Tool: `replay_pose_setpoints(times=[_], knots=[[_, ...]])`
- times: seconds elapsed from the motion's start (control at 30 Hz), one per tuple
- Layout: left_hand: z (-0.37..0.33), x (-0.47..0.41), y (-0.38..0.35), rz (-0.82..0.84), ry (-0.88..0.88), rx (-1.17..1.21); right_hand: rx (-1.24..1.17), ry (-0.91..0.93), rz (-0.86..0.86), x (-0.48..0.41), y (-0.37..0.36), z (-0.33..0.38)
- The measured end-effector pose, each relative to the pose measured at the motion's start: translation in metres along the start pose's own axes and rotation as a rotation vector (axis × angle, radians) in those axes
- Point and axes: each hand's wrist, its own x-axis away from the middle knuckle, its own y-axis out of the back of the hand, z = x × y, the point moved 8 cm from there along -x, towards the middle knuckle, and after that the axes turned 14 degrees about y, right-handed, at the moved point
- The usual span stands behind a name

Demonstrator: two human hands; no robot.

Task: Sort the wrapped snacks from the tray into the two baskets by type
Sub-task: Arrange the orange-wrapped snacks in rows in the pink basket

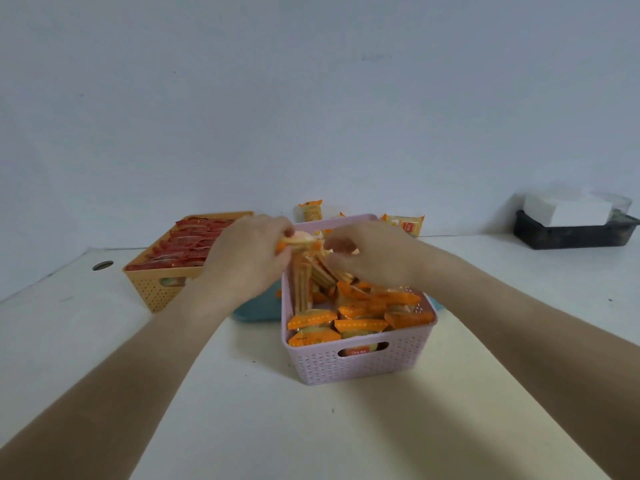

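Observation:
A pink basket point(356, 367) in front of me holds several orange-wrapped snacks point(360, 311). To its left, an orange basket point(152, 289) is filled with red-wrapped snacks point(188, 245). A teal tray point(258, 311) lies between and under them, mostly hidden. My left hand point(247, 259) pinches one orange-wrapped snack point(299, 241) above the pink basket's far end. My right hand point(372, 254) is closed beside it on more orange-wrapped snacks that stand in the basket. Loose orange-wrapped snacks point(405, 223) lie behind the pink basket.
A dark bin point(571, 235) with white folded material stands at the far right by the wall. A round hole point(103, 265) sits in the tabletop at the far left. The white table runs toward me between my forearms.

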Motion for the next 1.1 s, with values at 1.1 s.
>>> replay_pose_setpoints(times=[1.1], knots=[[-0.032, 0.042, -0.039, 0.525, -0.195, -0.044, -0.256, -0.095, -0.241, -0.011, -0.001, -0.032]])
